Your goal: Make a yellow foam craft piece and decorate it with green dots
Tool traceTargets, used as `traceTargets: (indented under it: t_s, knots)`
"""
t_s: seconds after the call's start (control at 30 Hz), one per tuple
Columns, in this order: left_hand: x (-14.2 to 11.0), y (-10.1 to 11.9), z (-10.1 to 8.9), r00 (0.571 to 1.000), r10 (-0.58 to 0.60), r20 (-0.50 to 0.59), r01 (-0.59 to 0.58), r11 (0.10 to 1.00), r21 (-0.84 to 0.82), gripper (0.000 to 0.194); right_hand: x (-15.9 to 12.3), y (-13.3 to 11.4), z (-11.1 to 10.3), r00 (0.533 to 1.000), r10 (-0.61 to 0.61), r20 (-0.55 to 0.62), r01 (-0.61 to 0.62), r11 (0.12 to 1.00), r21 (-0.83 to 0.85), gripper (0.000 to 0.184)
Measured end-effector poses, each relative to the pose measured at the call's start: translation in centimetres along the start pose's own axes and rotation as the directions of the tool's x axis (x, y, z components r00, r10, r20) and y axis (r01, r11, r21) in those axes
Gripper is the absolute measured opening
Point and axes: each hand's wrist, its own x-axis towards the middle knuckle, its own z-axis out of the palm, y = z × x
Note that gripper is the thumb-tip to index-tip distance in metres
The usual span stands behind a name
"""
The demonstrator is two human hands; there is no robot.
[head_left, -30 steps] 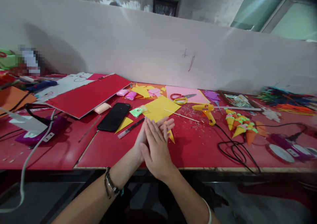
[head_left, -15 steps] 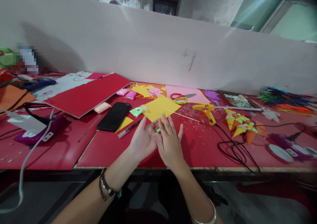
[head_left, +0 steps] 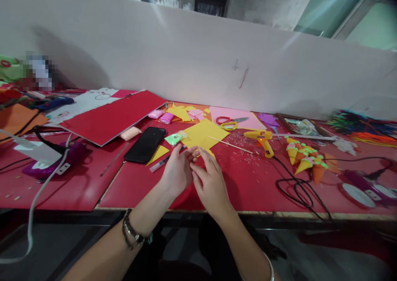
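My left hand (head_left: 178, 169) and my right hand (head_left: 212, 181) meet over the red table, fingers curled toward each other and fingertips close together. A small piece of light green clay showed between them a moment ago; now the fingers hide it. Just beyond lies a yellow paper sheet (head_left: 201, 133) with a thin wooden stick (head_left: 231, 144) across its edge. A packet of green clay (head_left: 174, 138) rests at the sheet's left corner. Left of my left hand are a pen (head_left: 159, 164), partly covered by the hand, and a black phone (head_left: 145, 145).
A yellow glue gun (head_left: 262, 140) stands at right, its black cord (head_left: 299, 188) looped near small paper cones (head_left: 305, 157). Scissors (head_left: 232, 123) lie on pink paper behind. Purple power strips (head_left: 57, 163) sit at both sides. A red board (head_left: 114, 115) leans at left; a pale partition (head_left: 192, 57) rises behind.
My fingers have curled in from a flatter, spread pose, and the green bit between the hands has gone out of sight. The view has shifted slightly; the table items stay put.
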Motion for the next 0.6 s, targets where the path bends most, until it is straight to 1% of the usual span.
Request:
traceTargets:
  t_s: [0.07, 0.13, 0.23, 0.3, 0.37, 0.4, 0.47, 0.53, 0.6]
  knots:
    - [0.2, -0.1, -0.1, 1.000, 0.001, -0.025, -0.001, 1.000, -0.002, 0.038, 0.0, 0.3, 0.1, 1.000, 0.022, 0.000, -0.022, 1.000, 0.019, 0.027]
    - [0.4, -0.3, -0.2, 1.000, 0.000, -0.023, 0.001, 1.000, 0.008, 0.035, 0.0, 0.6, 0.0, 0.999, 0.043, -0.012, -0.042, 0.998, 0.038, 0.022]
    - [0.2, -0.6, -0.2, 0.999, -0.013, 0.030, 0.012, 0.999, 0.034, 0.030, 0.0, 0.8, -0.2, 0.990, 0.055, -0.128, -0.044, 0.995, 0.088, 0.016]
    - [-0.1, -0.8, -0.1, 0.996, -0.040, 0.081, 0.035, 0.998, 0.060, 0.027, 0.0, 0.9, -0.4, 0.971, 0.078, -0.226, -0.049, 0.990, 0.131, 0.014]
    - [-0.3, -1.2, 0.0, 0.988, -0.084, 0.127, 0.072, 0.992, 0.101, 0.025, -0.1, 0.7, -0.5, 0.958, 0.097, -0.271, -0.055, 0.986, 0.157, 0.010]
    - [-0.4, -1.4, 0.0, 0.985, -0.112, 0.133, 0.096, 0.988, 0.121, 0.025, -0.1, 0.6, -0.5, 0.958, 0.103, -0.269, -0.060, 0.985, 0.161, 0.007]
    - [-0.4, -1.6, -0.1, 0.987, -0.132, 0.089, 0.119, 0.984, 0.136, 0.023, -0.1, 0.4, -0.3, 0.971, 0.099, -0.219, -0.061, 0.983, 0.173, 0.003]
    - [-0.3, -1.7, -0.2, 0.995, -0.098, 0.008, 0.096, 0.988, 0.121, 0.022, 0.0, 0.2, -0.1, 0.987, 0.077, -0.143, -0.046, 0.977, 0.208, 0.005]
    - [-0.1, -1.6, -0.3, 0.998, -0.059, -0.030, 0.062, 0.993, 0.102, 0.021, 0.0, -0.1, 0.0, 0.994, 0.047, -0.100, -0.021, 0.969, 0.244, 0.009]
